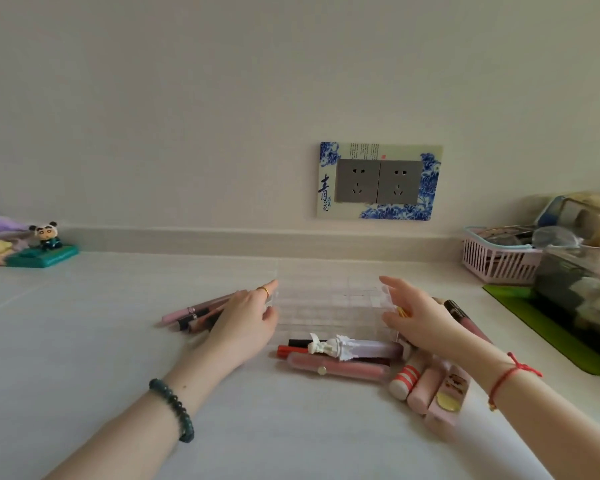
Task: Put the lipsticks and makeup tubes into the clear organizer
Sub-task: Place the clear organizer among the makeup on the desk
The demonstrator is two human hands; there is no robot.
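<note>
Two hands: left hand (246, 320) and right hand (420, 317) flank the clear organizer (329, 299), fingers nearly straight against its side walls, gripping nothing.
Organizer: on the counter (84, 341), seemingly empty.
Tubes: lipsticks (340, 356) lie just in front, with more beside each hand.
Advice: steady the organizer first, then load tubes upright, one per cell.

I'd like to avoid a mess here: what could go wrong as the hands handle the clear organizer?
1. The lipstick pile lies close against the clear organizer's near side; pulling it forward could scatter them.
2. The left hand sits beside loose pink tubes, the right hand beside a dark tube; a brushing wrist might roll them away.
</note>
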